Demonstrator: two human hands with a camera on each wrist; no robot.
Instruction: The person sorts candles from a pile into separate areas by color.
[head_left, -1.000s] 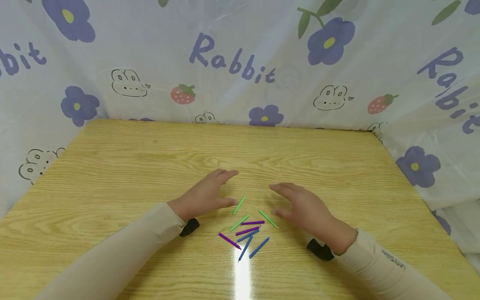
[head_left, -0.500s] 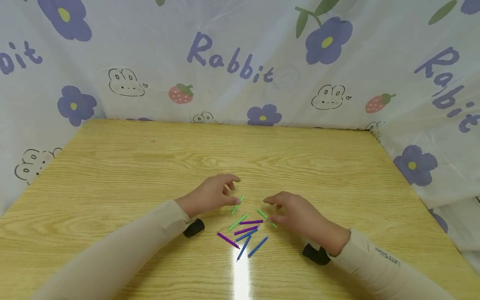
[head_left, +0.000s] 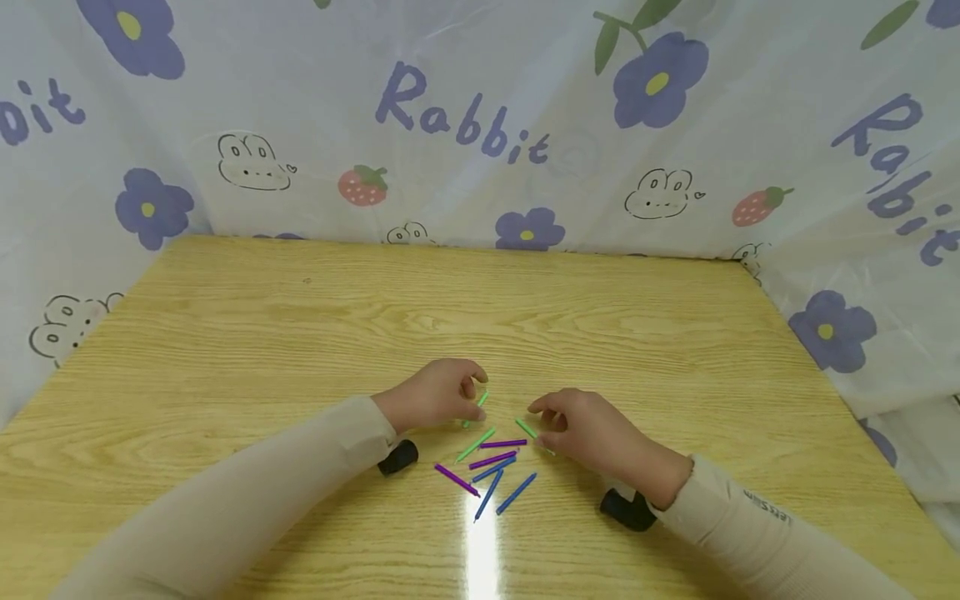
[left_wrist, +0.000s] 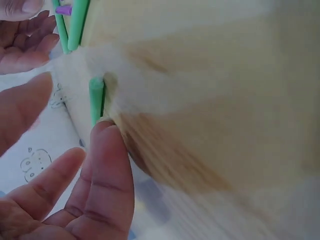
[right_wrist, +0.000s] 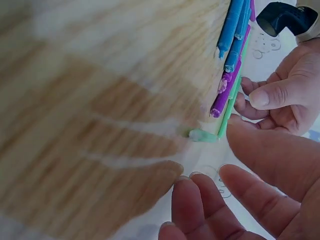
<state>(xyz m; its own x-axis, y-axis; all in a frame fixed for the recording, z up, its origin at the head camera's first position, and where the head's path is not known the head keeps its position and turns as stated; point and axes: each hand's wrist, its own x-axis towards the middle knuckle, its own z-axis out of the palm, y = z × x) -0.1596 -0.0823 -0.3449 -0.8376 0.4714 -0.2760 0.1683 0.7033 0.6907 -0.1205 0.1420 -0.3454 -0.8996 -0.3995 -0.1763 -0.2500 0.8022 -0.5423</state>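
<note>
Slim green sticks (head_left: pixel 476 446), purple sticks (head_left: pixel 492 460), blue sticks (head_left: pixel 517 493), three each, clustered at differing angles on counter (head_left: pixel 300 333); two green ones partly hidden.

Head view bright, evenly lit; white glare streak (head_left: pixel 482 554) on tabletop (head_left: pixel 337 325), nearside, between left hand (head_left: pixel 432 393) and right hand (head_left: pixel 594 427). Wrist views dimmer, hazy; tabletop beside each hand soft, grain blurred.

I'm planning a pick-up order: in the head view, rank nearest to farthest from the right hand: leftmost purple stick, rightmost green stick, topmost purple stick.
From the right hand:
1. Rightmost green stick, at the thumb, partly hidden.
2. Topmost purple stick, further left.
3. Leftmost purple stick, at the group's left edge.
</note>
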